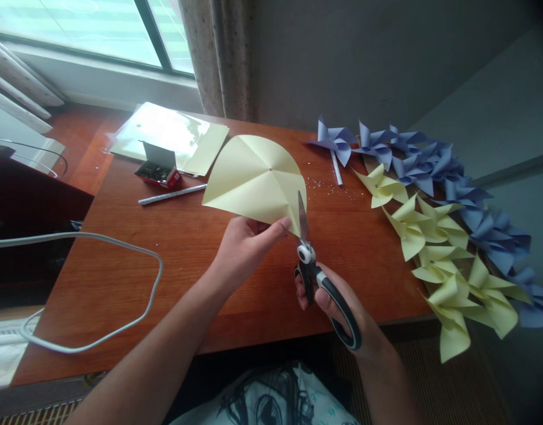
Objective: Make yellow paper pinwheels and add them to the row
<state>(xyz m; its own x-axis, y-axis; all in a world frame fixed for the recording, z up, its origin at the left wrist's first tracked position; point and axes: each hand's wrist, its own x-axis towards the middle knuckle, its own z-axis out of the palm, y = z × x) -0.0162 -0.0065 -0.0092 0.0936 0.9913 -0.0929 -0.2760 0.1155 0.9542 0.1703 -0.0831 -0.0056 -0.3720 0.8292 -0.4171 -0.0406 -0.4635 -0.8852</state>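
A yellow sheet of paper (247, 165), creased outward from a small hole near its middle, is held up over the table. My left hand (249, 242) pinches its lower edge between thumb and fingers. In my right hand (342, 295) is a pair of scissors (306, 254) with black and white handles, fingers through the loops. The blades point away from me, at the paper's lower right corner, close to my left thumb. Whether the paper lies between the blades I cannot tell.
Yellow pinwheels (448, 265) and blue pinwheels (435, 159) crowd the table's right side. A small red box (159, 171), a white paper stick (172, 195) and a plastic-wrapped paper stack (165, 127) lie at the back left. A white cable (159, 271) loops over the left side. Tiny scraps (329, 188) dot the wooden table (174, 307).
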